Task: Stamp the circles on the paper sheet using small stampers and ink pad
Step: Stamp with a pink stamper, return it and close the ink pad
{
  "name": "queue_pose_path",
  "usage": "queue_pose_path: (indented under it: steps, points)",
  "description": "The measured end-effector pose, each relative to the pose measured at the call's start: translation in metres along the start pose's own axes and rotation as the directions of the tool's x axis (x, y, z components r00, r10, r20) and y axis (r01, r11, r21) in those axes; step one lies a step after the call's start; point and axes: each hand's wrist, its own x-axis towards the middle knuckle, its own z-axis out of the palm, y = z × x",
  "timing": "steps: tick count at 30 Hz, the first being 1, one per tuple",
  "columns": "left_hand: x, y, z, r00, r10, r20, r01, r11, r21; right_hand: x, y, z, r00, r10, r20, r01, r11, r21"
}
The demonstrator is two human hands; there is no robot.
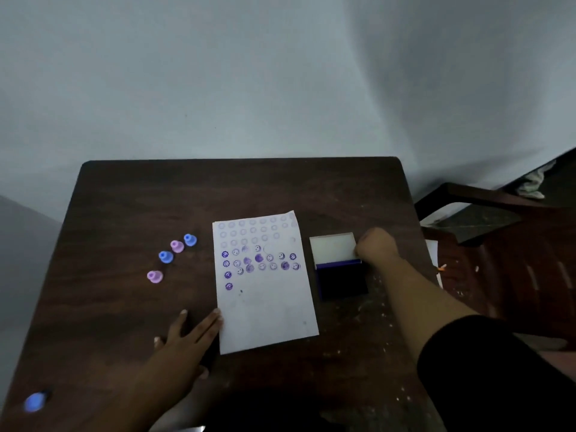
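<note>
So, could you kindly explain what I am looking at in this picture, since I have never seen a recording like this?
There is no machine here: a person wears a camera on the head, looking down at their own two bare hands over a dark wooden table. The left hand lies flat, fingers spread, at the lower left edge of the paper sheet, whose printed circles are partly stamped in purple. The right hand is closed in a fist at the open ink pad, by its raised lid; whether it holds a stamper is hidden. Four small stampers, two blue and two pink, stand left of the sheet.
</note>
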Motion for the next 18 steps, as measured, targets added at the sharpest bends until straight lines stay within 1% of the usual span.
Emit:
queue_pose_path:
  steps: [2,4,6,8,10,12,14,16,18]
  points:
    - [-0.002,0.000,0.001,1.000,0.003,-0.008,-0.003,1.000,-0.011,0.001,0.003,-0.001,1.000,0.001,0.003,-0.001,0.999,0.048]
    - [-0.003,-0.001,0.001,1.000,0.011,-0.021,-0.011,1.000,-0.016,0.003,0.005,-0.002,0.999,-0.028,0.019,0.026,0.993,0.114]
    - [-0.004,-0.001,0.000,1.000,0.007,-0.030,-0.008,1.000,-0.028,0.001,0.011,-0.002,0.999,-0.013,0.043,-0.001,0.954,0.300]
    - [-0.005,-0.001,0.001,0.999,0.005,-0.043,-0.006,1.000,-0.027,-0.005,0.019,-0.001,0.997,0.002,0.075,-0.037,0.879,0.475]
    - [-0.005,-0.002,0.002,0.998,0.003,-0.056,-0.005,1.000,-0.031,-0.012,0.031,0.000,0.995,-0.042,0.086,-0.016,0.814,0.580]
    - [-0.004,-0.002,0.003,0.998,-0.003,-0.061,0.000,0.999,-0.037,-0.023,0.045,0.000,0.993,-0.107,0.058,0.045,0.766,0.641]
    - [-0.004,-0.003,0.004,0.998,-0.004,-0.070,0.001,0.999,-0.039,-0.035,0.060,0.001,0.988,-0.150,0.025,0.096,0.743,0.663]
    - [-0.004,-0.004,0.005,0.997,-0.006,-0.082,0.002,0.999,-0.038,-0.044,0.074,0.005,0.981,-0.195,0.021,0.133,0.738,0.662]
    - [-0.004,-0.006,0.008,0.996,-0.004,-0.093,0.000,0.999,-0.036,-0.052,0.083,0.010,0.974,-0.222,0.052,0.143,0.769,0.623]
